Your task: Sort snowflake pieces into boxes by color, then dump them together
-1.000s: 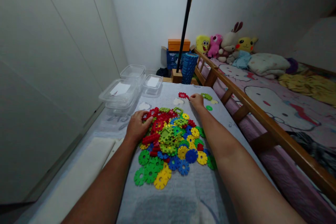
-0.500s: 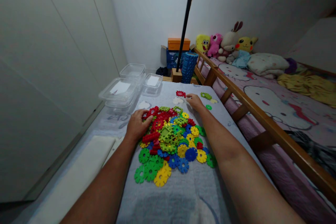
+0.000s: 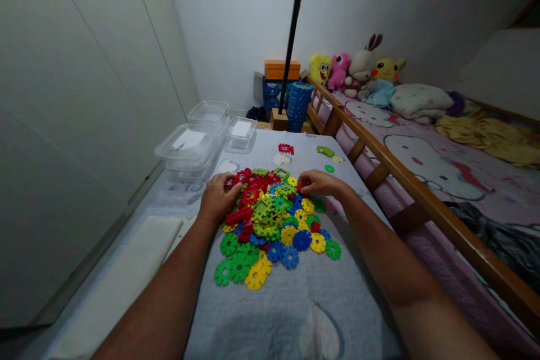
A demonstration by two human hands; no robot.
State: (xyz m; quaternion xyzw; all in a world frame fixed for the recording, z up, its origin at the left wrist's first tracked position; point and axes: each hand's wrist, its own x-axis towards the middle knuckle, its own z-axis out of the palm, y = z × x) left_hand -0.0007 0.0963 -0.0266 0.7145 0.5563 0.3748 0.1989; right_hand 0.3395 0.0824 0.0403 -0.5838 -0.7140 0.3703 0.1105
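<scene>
A heap of plastic building pieces [image 3: 264,216] lies mid-table: red and light-green squares, plus green, yellow and blue notched discs. My left hand [image 3: 219,197] rests at the heap's left side, thumb apart from the fingers, touching the red square pieces [image 3: 253,183]. At the heap's right back edge, my right hand [image 3: 319,182] has its fingertips pinched on a small red piece [image 3: 300,187], partly hidden by them. Farther back lie joined red pieces [image 3: 286,148], light-green pieces [image 3: 325,151] and a lone green disc [image 3: 329,169].
Clear lidded containers [image 3: 189,143] stand at the table's back left. A white board-like object [image 3: 126,270] lies along the left. The bed's wooden rail [image 3: 379,163] borders the right side. Behind the table rise a black pole [image 3: 292,34] and a blue textured roller [image 3: 299,107].
My right hand has come back from beside the far red pieces to the heap's right edge, where it pinches a red piece. My left hand stays on the heap.
</scene>
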